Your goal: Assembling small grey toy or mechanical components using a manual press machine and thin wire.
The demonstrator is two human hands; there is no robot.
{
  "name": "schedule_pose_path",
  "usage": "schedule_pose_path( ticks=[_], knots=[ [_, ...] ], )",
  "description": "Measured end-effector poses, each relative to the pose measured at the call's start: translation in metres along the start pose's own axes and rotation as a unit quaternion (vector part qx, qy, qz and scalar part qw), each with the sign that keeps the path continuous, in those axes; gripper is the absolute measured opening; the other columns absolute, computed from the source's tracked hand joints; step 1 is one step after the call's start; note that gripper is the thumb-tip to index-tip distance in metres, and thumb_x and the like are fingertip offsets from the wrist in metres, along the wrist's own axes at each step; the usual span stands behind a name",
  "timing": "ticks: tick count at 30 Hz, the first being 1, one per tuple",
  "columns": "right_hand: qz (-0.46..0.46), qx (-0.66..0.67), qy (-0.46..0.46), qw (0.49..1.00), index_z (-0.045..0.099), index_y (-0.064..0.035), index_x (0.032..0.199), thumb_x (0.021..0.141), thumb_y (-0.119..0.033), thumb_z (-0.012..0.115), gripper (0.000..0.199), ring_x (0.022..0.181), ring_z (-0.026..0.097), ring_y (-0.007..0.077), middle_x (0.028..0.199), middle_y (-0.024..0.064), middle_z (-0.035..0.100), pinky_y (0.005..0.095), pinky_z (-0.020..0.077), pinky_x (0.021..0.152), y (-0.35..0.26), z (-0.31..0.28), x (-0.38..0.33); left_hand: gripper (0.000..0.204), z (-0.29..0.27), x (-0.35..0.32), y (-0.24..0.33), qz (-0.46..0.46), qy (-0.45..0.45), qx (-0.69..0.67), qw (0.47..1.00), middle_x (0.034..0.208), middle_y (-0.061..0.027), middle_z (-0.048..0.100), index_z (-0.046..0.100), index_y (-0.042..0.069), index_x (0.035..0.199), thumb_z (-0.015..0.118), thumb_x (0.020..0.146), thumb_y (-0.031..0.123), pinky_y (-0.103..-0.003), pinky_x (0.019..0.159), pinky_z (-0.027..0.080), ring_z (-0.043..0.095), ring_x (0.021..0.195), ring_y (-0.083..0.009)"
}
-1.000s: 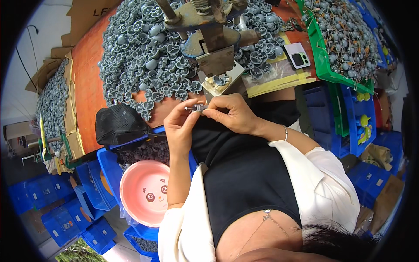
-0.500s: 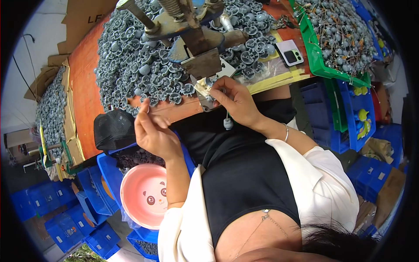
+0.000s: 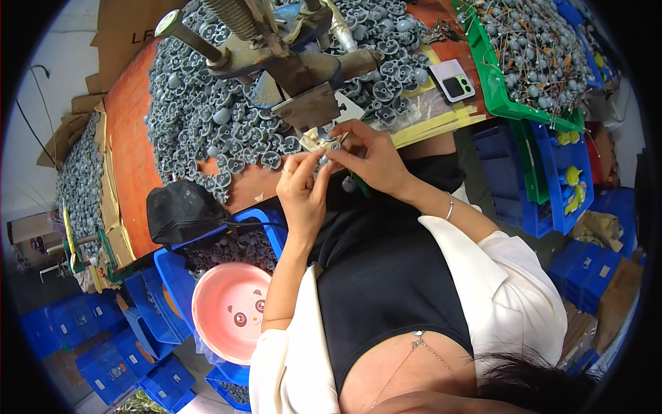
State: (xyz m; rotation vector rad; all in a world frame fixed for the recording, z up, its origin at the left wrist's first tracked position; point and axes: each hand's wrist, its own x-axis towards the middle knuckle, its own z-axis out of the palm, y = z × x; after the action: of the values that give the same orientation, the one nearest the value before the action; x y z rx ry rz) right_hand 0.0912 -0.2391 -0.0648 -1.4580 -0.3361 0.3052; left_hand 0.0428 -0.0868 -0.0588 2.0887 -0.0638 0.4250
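My left hand (image 3: 302, 190) is closed in a pinch, its fingertips around a small grey plastic part (image 3: 323, 159) mostly covered by the fingers. Facing it, my right hand (image 3: 372, 160) pinches another grey plastic piece (image 3: 334, 145), and the two hands almost meet. Below the right fingers hangs a grey ball (image 3: 349, 184). Just beyond the fingertips is a cream-coloured fixture (image 3: 314, 140), under the metal plate (image 3: 308, 107) of a hand press (image 3: 300, 72). Exactly how the pieces touch is hidden by the fingers.
Grey plastic shells (image 3: 221, 114) are heaped across the orange tabletop (image 3: 127, 165). At the right are a phone (image 3: 452, 81) and a green crate (image 3: 493, 96) of grey balls on stems. A black mesh-like item (image 3: 183, 212) and pink basin (image 3: 214, 338) lie to the left.
My left hand has moved right, from the near edge of the shell heap to beside my right hand at the fixture. My right hand has stayed nearly in place.
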Motion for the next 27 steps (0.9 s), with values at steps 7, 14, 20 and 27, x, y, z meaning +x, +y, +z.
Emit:
schedule_pose_path(
  ticks=[7, 14, 20, 27],
  knots=[
    [-0.103, -0.266, 0.094, 0.954, 0.058, -0.0041, 0.113, 0.084, -0.012, 0.066, 0.031, 0.057, 0.063, 0.0142, 0.061, 0.0055, 0.062, 0.0282, 0.0459, 0.052, 0.022, 0.002, 0.014, 0.020, 0.018, 0.024, -0.019, -0.023, 0.070, -0.020, 0.997, 0.081, -0.0037, 0.057, 0.068, 0.000, 0.098, 0.071, 0.079, 0.004, -0.023, 0.050, 0.035, 0.043, 0.056, -0.0082],
    [-0.160, -0.415, 0.094, 0.891, 0.054, -0.0063, 0.118, 0.081, -0.014, 0.065, 0.040, 0.056, 0.061, 0.0275, 0.063, 0.0068, 0.062, 0.0390, 0.0451, 0.050, 0.018, 0.000, 0.008, 0.024, 0.008, 0.033, -0.027, -0.008, -0.002, 0.000, 1.000, 0.074, -0.0009, 0.051, 0.070, 0.004, 0.096, 0.074, 0.072, 0.000, -0.022, 0.049, 0.033, 0.040, 0.056, -0.0072],
    [-0.139, -0.335, 0.150, 0.920, 0.063, -0.0032, 0.108, 0.089, -0.013, 0.061, 0.021, 0.056, 0.059, 0.0109, 0.069, 0.0057, 0.065, 0.0262, 0.0466, 0.052, -0.005, -0.038, 0.026, 0.025, -0.004, 0.043, -0.018, 0.030, -0.074, 0.064, 0.995, 0.074, -0.0056, 0.051, 0.070, 0.006, 0.094, 0.075, 0.069, 0.001, -0.029, 0.054, 0.041, 0.049, 0.057, -0.0168],
    [-0.143, 0.170, -0.027, 0.975, 0.055, 0.0029, 0.120, 0.096, -0.023, 0.052, 0.035, 0.086, 0.066, 0.0180, 0.102, 0.0085, 0.065, 0.0279, 0.0529, 0.077, -0.083, -0.083, 0.155, 0.017, 0.014, 0.030, -0.001, -0.002, 0.015, 0.136, 0.991, 0.077, -0.0103, 0.054, 0.069, 0.008, 0.089, 0.073, 0.072, 0.007, -0.037, 0.060, 0.044, 0.056, 0.065, -0.0280]
  ],
)
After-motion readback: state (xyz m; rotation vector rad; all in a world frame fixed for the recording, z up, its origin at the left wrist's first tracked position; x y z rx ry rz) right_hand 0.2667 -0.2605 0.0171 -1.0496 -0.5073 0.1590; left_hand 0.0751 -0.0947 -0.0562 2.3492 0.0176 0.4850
